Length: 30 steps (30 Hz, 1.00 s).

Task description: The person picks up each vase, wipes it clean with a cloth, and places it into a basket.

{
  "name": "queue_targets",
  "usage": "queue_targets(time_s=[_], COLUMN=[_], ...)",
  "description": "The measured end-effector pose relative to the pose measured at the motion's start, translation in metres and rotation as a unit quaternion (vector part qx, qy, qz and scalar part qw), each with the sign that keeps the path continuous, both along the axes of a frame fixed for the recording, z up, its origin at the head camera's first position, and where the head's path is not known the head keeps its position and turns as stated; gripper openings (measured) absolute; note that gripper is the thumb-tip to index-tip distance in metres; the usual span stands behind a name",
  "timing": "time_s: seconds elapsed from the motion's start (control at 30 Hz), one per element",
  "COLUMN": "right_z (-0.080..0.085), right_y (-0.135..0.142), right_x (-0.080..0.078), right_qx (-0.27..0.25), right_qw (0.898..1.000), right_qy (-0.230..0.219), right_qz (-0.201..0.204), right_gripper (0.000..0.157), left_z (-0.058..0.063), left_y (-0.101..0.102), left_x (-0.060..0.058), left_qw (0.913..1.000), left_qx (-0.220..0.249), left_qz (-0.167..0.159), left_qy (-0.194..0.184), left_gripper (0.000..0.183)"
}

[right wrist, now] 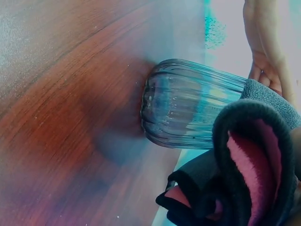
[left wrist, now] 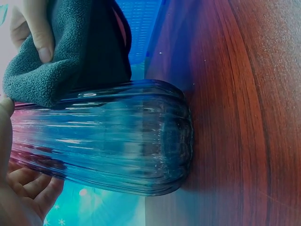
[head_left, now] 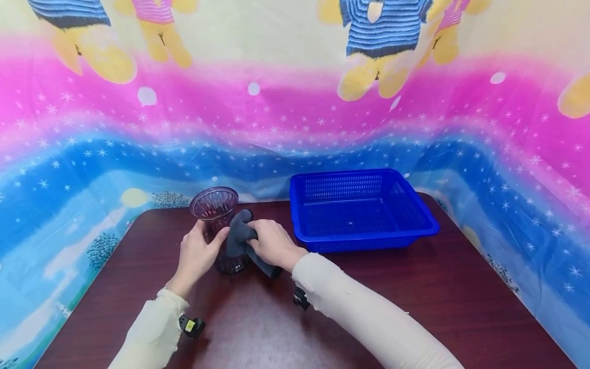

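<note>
A ribbed, tinted glass vase (head_left: 214, 205) with a flared rim stands upright toward the back left of the table. My left hand (head_left: 198, 253) grips its left side, thumb at the front and fingers wrapped behind. In my right hand (head_left: 274, 243) is a dark grey cloth (head_left: 239, 237), bunched and pressed to the vase's right side. The left wrist view shows the cloth's fuzzy face (left wrist: 70, 52) lying along the glass body (left wrist: 108, 141). From the right wrist, folds of the cloth (right wrist: 249, 117) show a pink inner layer, and they hide most of the right hand.
A blue plastic basket (head_left: 364, 239) with perforated walls stands at the back right of the dark wooden table (head_left: 392, 297). Behind the table hangs a printed curtain (head_left: 276, 113). Dark wrist cameras sit on both sleeves.
</note>
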State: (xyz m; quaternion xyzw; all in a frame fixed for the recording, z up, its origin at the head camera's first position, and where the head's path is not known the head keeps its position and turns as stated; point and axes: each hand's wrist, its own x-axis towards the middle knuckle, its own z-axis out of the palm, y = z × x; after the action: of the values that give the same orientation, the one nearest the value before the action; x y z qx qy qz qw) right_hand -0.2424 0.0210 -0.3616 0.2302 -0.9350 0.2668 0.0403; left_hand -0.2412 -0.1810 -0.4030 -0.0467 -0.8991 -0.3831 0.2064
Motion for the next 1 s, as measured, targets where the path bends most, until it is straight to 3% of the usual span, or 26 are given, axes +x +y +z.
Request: queue_targets(time_s=[0.67, 1.0], right_z=[-0.026, -0.043], right_y=[0.002, 0.005], right_x=[0.003, 0.002], right_qx=[-0.007, 0.005], right_qw=[1.0, 1.0], right_qy=[-0.008, -0.019], right_qz=[-0.02, -0.019], right_gripper=[0.019, 0.011], left_z=[-0.002, -0.001], left_y=[0.002, 0.003], left_x=[0.001, 0.001], left_qw=[0.9999, 0.9997], left_qx=[0.004, 0.002], left_qz=[0.006, 0.009], left_qy=[0.013, 0.021], left_gripper=[0.054, 0.052])
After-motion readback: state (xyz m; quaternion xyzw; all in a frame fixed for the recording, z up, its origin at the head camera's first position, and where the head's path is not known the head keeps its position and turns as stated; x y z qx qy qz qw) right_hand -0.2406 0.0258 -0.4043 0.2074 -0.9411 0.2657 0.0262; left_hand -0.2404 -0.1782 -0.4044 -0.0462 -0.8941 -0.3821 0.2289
